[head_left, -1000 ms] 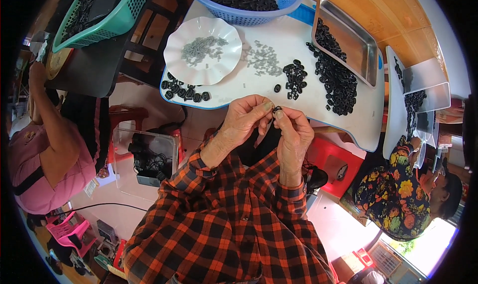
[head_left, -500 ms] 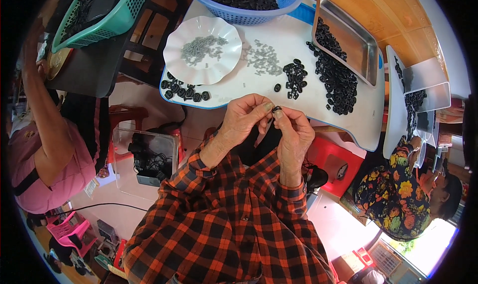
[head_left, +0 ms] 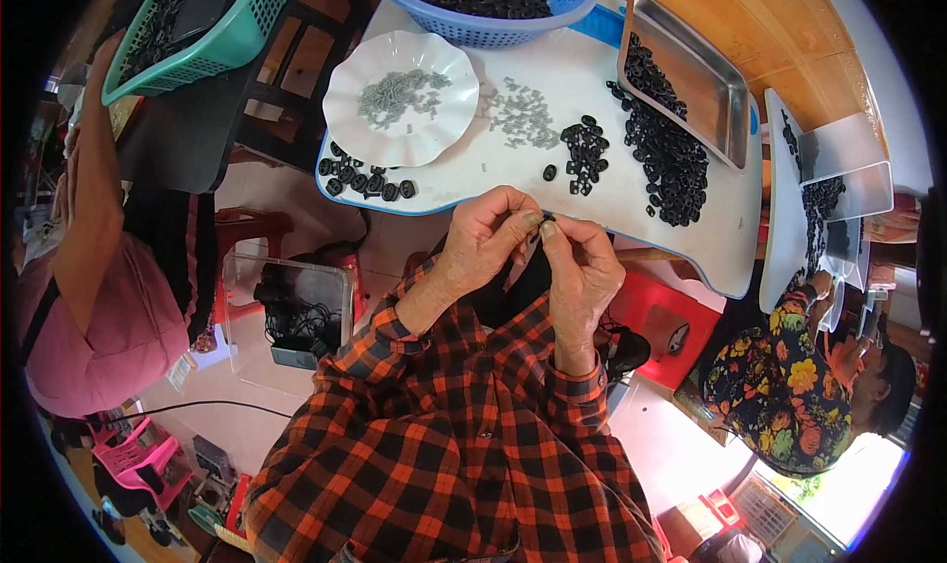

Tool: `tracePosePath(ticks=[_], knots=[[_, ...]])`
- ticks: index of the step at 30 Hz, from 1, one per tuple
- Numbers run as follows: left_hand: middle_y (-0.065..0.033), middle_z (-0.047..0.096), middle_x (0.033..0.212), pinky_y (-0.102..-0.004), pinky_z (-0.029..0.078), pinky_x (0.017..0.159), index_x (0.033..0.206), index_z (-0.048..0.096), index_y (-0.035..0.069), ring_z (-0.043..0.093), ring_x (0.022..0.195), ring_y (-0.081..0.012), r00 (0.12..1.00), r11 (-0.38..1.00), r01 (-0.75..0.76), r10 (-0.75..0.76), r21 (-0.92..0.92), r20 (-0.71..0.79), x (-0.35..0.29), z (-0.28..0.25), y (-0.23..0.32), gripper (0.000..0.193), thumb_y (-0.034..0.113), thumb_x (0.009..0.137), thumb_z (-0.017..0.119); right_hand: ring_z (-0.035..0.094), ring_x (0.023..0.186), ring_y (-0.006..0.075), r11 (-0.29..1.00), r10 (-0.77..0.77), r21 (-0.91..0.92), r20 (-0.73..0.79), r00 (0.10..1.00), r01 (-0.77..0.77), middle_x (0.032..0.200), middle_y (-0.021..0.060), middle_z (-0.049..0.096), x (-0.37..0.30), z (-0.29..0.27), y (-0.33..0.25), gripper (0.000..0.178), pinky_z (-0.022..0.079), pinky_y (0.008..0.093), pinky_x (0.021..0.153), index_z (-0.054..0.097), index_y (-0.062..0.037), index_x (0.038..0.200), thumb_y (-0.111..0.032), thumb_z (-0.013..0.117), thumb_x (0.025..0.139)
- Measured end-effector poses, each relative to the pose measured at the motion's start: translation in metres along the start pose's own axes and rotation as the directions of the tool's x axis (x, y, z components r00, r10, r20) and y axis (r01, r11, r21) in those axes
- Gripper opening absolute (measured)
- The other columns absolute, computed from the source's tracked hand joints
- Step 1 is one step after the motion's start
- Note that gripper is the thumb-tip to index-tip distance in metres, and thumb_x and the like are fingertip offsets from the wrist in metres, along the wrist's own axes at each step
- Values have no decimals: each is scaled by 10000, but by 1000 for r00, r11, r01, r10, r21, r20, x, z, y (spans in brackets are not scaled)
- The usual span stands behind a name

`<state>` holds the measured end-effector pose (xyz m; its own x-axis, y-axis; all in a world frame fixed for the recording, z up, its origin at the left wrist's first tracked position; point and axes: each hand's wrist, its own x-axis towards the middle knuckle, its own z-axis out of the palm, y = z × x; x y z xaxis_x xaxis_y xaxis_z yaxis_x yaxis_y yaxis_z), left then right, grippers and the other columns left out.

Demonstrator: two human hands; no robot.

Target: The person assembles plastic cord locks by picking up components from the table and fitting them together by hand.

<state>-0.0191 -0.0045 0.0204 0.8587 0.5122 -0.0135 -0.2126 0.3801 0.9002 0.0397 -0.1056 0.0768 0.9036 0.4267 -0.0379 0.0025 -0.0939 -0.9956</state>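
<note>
Just off the table's near edge, my left hand point(head_left: 480, 245) and my right hand point(head_left: 582, 272) meet fingertip to fingertip. Both are closed in a pinch around a small black plastic part point(head_left: 546, 220), mostly covered by the fingers. Ahead of them on the table lie a single black oval piece point(head_left: 549, 173) and a small pile of black pieces point(head_left: 586, 149). Small clear-grey pins point(head_left: 523, 116) are scattered left of that pile. More pins point(head_left: 395, 99) rest in a white scalloped plate point(head_left: 449, 134). Black oval pieces point(head_left: 370, 183) sit by the plate's near side.
A blue basket point(head_left: 493, 35) of black parts stands at the back. Right of it, a metal tray point(head_left: 710, 79) tilts over a larger black heap point(head_left: 671, 173). A person in pink point(head_left: 113, 316) is at left, another in a floral top point(head_left: 789, 385) at right.
My fingertips have shifted slightly around the black part, which shows less now. At left, the person in pink has moved their arm. The table's piles look the same.
</note>
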Motion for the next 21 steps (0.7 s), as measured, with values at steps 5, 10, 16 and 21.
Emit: tracePosePath(ticks=[5, 10, 16, 21], knots=[[-7, 564, 680, -182, 452, 483, 920, 561, -28, 518, 550, -35, 1000, 999, -15, 15, 43, 15, 0, -4, -1, 120, 88, 926, 532, 495, 530, 18, 969, -186, -158, 48, 981, 192, 659, 1, 592, 5, -2, 11, 49, 386, 176, 400, 612, 3, 862, -40, 630, 845], [-8, 570, 689, -183, 457, 489, 923, 573, -29, 526, 561, -38, 1000, 999, 5, -5, 36, 7, 1, -3, 1, 128, 92, 928, 531, 529, 707, 43, 999, 4, -45, 63, 998, -2, 790, 6, 630, 3, -4, 3, 69, 430, 174, 663, 646, 20, 890, -23, 637, 836], [-15, 577, 708, -189, 457, 502, 932, 574, -30, 531, 564, -44, 997, 994, -74, 75, 78, -14, 2, -1, -2, 128, 88, 928, 526, 506, 584, 20, 999, -37, -31, 48, 998, 39, 730, 6, 613, 5, -3, 5, 67, 395, 171, 431, 622, 14, 903, -33, 613, 856], [-28, 576, 718, -195, 449, 506, 897, 565, -22, 536, 562, -53, 990, 956, -133, 142, 261, -16, 2, 0, 1, 113, 81, 923, 524, 496, 578, 18, 985, -151, -76, 51, 987, 155, 714, -4, 603, 8, -5, 21, 73, 392, 171, 434, 622, 16, 909, -23, 612, 849]])
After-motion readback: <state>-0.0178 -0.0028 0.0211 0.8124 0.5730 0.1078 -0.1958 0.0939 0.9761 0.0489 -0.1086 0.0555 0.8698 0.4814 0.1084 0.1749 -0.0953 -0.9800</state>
